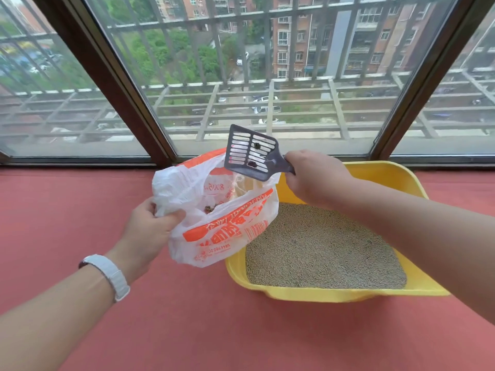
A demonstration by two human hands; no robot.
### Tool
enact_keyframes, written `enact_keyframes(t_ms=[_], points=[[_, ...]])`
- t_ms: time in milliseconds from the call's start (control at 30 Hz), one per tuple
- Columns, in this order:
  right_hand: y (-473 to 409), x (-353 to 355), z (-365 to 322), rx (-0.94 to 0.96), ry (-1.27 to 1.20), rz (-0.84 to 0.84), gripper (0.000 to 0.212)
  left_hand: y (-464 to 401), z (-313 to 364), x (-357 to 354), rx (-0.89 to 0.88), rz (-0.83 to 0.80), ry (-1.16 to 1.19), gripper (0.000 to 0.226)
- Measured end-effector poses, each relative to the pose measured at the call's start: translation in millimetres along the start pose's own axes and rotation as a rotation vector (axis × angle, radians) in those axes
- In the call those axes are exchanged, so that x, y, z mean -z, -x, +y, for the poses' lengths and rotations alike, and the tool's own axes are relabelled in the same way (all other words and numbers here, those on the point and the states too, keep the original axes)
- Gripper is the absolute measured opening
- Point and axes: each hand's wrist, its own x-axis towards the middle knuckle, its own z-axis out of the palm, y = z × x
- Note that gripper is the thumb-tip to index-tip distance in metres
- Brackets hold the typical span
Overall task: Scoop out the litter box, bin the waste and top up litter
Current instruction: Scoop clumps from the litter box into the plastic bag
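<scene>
**Scoop held over open bag, litter box alongside**

Currently, the yellow litter box (396, 180) sits on the red floor (187, 317) by the window (241, 62), filled with a level bed of grey-beige litter (321, 250). Touching its left rim is a white plastic bag (214, 231) with orange print, mouth open; dark clumps of waste (210, 208) lie inside.

Left hand (150, 228), white wristband (107, 274) on the wrist: grip closed, thumb and fingers pinching the bag's near edge and holding the mouth open.

Right hand (313, 178): grip curled fully round the handle of a grey slotted scoop (250, 153). The scoop head extends left of the hand, tilted up, above the bag's mouth. Two small dark bits cling to its slots. The hand itself is above the box's far left corner.
</scene>
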Motion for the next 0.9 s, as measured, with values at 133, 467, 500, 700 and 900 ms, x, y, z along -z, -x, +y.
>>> enact_keyframes(t_ms=[133,467,500,700,900], points=[[-3.3,-6.2,-16.1,0.071,0.09,0.09,0.017,1.3,-1.3,3.4,0.02,-0.009,-0.004,0.018],[8.9,-5.1,-13.6,0.238,0.235,0.225,0.023,-0.5,-3.1,4.9,0.016,-0.037,-0.013,0.019],[10.1,-5.4,-11.6,0.229,0.237,0.218,0.023,-0.8,-3.0,4.7,0.015,-0.037,-0.014,0.019],[12.1,-7.9,-0.2,0.235,0.231,0.256,0.022,-2.1,-3.8,3.7,0.018,-0.035,-0.029,0.019],[5.7,-20.1,8.1,0.292,0.285,0.238,0.037,0.8,-2.2,-0.2,0.009,-0.053,-0.03,0.018]])
